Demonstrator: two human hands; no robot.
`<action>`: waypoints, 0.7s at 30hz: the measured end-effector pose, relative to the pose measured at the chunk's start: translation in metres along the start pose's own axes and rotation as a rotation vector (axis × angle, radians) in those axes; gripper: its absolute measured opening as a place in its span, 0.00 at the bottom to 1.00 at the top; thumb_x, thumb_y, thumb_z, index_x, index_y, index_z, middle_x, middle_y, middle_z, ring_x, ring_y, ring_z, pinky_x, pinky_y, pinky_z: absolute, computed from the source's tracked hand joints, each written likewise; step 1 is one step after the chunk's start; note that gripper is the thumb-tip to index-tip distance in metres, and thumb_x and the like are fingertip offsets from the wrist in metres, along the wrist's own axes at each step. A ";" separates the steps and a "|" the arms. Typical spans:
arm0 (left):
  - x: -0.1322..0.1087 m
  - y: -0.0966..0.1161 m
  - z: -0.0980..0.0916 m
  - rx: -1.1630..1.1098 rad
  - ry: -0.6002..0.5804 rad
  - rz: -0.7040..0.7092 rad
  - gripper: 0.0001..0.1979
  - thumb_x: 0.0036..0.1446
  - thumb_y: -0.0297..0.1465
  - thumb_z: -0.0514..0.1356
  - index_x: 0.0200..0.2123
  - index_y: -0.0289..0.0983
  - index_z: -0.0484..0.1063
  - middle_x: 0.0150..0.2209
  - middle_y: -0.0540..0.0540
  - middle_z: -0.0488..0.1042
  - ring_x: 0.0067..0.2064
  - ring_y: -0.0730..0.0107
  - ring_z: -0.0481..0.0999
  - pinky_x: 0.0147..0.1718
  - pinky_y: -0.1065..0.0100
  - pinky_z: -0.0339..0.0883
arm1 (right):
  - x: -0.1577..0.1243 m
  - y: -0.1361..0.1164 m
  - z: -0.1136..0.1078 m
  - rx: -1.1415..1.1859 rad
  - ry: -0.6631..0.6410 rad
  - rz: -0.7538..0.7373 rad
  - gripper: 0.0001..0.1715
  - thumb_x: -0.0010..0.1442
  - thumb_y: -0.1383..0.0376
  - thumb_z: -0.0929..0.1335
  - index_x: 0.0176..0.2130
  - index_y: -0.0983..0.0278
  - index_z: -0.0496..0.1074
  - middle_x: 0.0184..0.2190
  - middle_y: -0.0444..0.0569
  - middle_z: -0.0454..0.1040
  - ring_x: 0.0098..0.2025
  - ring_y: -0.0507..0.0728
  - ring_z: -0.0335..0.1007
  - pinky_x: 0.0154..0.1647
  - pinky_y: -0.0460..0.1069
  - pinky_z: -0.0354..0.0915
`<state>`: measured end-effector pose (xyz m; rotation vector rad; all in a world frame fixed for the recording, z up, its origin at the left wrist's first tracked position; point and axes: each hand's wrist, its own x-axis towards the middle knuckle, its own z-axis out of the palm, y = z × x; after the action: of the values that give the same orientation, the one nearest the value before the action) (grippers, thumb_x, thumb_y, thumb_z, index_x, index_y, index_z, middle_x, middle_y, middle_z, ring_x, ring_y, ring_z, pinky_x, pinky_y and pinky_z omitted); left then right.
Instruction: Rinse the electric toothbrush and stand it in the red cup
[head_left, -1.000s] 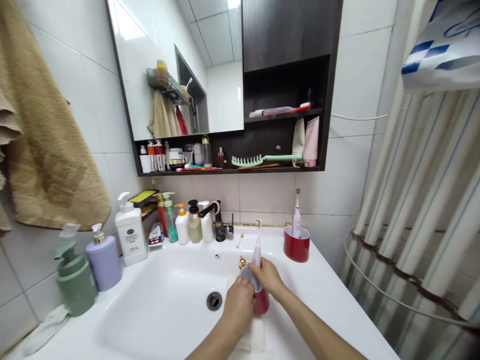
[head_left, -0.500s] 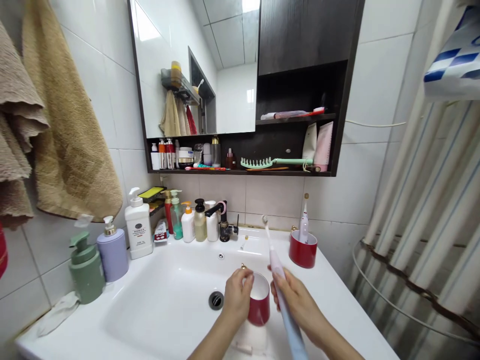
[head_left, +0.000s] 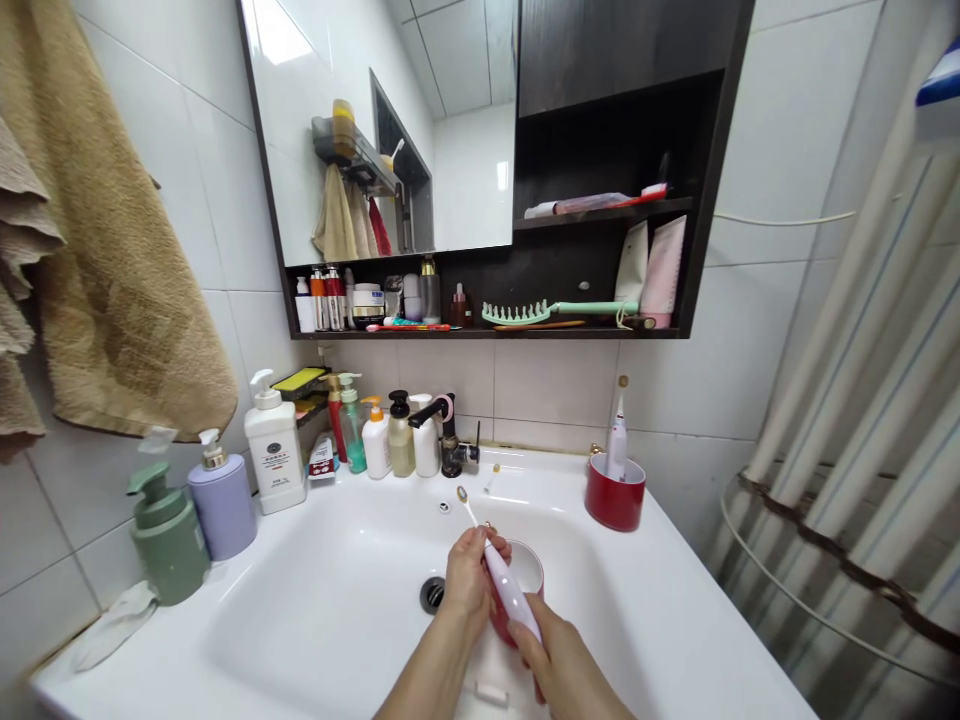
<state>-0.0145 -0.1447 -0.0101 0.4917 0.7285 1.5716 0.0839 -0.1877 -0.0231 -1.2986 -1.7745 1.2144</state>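
My right hand point(head_left: 555, 650) is wrapped round the lower handle of an electric toothbrush point(head_left: 511, 590), pale pink-lilac and tilted up to the left. At its narrow neck, the fingers of my left hand point(head_left: 471, 575) pinch the toothbrush just under the white brush head point(head_left: 463, 496). Directly behind both hands is a red cup point(head_left: 531, 560) with a white inside, in the basin and partly hidden by them. A small white piece point(head_left: 491, 694) lies below the cup, near the basin's front.
The white washbasin point(head_left: 315, 600) has a black faucet point(head_left: 448, 440) at the back. On its right ledge, a second red cup point(head_left: 615, 500) holds another electric toothbrush point(head_left: 617, 450). Pump bottles point(head_left: 276, 455) line the left and back. Above hangs a dark mirror cabinet point(head_left: 622, 95).
The toothbrush has swung left and down in my right hand, so its neck now meets my left hand's fingers. The view has shifted slightly.
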 end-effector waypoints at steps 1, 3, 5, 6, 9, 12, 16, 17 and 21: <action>0.000 0.001 0.001 -0.002 0.014 -0.005 0.06 0.38 0.30 0.56 0.19 0.33 0.61 0.15 0.51 0.64 0.20 0.77 0.65 0.26 0.72 0.58 | 0.000 -0.001 0.002 0.038 -0.042 0.047 0.14 0.51 0.58 0.53 0.32 0.65 0.57 0.16 0.39 0.56 0.11 0.44 0.50 0.11 0.42 0.50; 0.000 0.001 0.002 -0.009 0.036 -0.021 0.05 0.39 0.29 0.56 0.18 0.33 0.61 0.15 0.51 0.64 0.19 0.77 0.65 0.26 0.72 0.59 | 0.001 -0.004 0.004 0.089 -0.104 0.118 0.15 0.51 0.58 0.51 0.31 0.65 0.56 0.16 0.38 0.55 0.10 0.44 0.49 0.09 0.41 0.48; 0.000 0.002 0.002 -0.020 0.039 -0.015 0.05 0.39 0.28 0.55 0.18 0.33 0.61 0.15 0.51 0.64 0.19 0.77 0.65 0.26 0.71 0.59 | 0.000 -0.006 0.005 0.051 -0.071 0.093 0.14 0.51 0.59 0.53 0.33 0.65 0.56 0.16 0.38 0.56 0.11 0.44 0.50 0.09 0.40 0.48; 0.000 0.002 0.003 -0.025 0.035 -0.009 0.04 0.40 0.27 0.55 0.18 0.33 0.61 0.15 0.51 0.64 0.20 0.77 0.65 0.26 0.72 0.59 | 0.000 -0.007 0.005 0.024 -0.045 0.073 0.13 0.51 0.60 0.54 0.34 0.65 0.56 0.16 0.38 0.56 0.11 0.44 0.50 0.09 0.40 0.48; 0.001 0.002 0.002 -0.029 0.044 -0.011 0.05 0.41 0.26 0.53 0.17 0.33 0.61 0.15 0.51 0.63 0.19 0.77 0.65 0.25 0.72 0.59 | -0.002 -0.009 0.005 0.051 -0.049 0.087 0.13 0.51 0.61 0.52 0.33 0.66 0.56 0.16 0.38 0.55 0.11 0.43 0.50 0.09 0.40 0.48; 0.002 0.002 0.002 -0.024 0.073 -0.018 0.06 0.43 0.25 0.52 0.17 0.32 0.61 0.15 0.50 0.63 0.19 0.77 0.65 0.25 0.72 0.60 | -0.002 -0.010 0.007 0.078 -0.050 0.108 0.12 0.52 0.61 0.52 0.33 0.66 0.56 0.16 0.38 0.55 0.10 0.43 0.49 0.08 0.40 0.47; 0.002 0.003 0.002 -0.021 0.108 -0.036 0.07 0.45 0.24 0.50 0.17 0.32 0.61 0.16 0.50 0.63 0.19 0.77 0.65 0.25 0.72 0.60 | -0.002 -0.009 0.009 0.131 -0.062 0.147 0.13 0.52 0.61 0.52 0.32 0.65 0.56 0.15 0.37 0.55 0.09 0.43 0.48 0.08 0.40 0.46; 0.002 0.002 0.002 -0.020 0.114 -0.041 0.08 0.45 0.24 0.50 0.17 0.32 0.60 0.16 0.50 0.63 0.19 0.78 0.65 0.25 0.72 0.60 | -0.002 -0.008 0.009 0.159 -0.076 0.156 0.13 0.52 0.60 0.51 0.32 0.65 0.56 0.15 0.37 0.55 0.09 0.43 0.48 0.08 0.40 0.46; 0.001 0.002 0.002 -0.017 0.120 -0.043 0.08 0.45 0.24 0.50 0.16 0.32 0.60 0.16 0.50 0.63 0.19 0.78 0.65 0.24 0.72 0.60 | -0.002 -0.006 0.008 0.155 -0.083 0.139 0.12 0.51 0.59 0.53 0.31 0.65 0.55 0.15 0.37 0.55 0.09 0.43 0.49 0.08 0.40 0.47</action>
<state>-0.0149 -0.1434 -0.0075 0.3689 0.8114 1.5754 0.0750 -0.1927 -0.0206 -1.3151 -1.6331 1.4716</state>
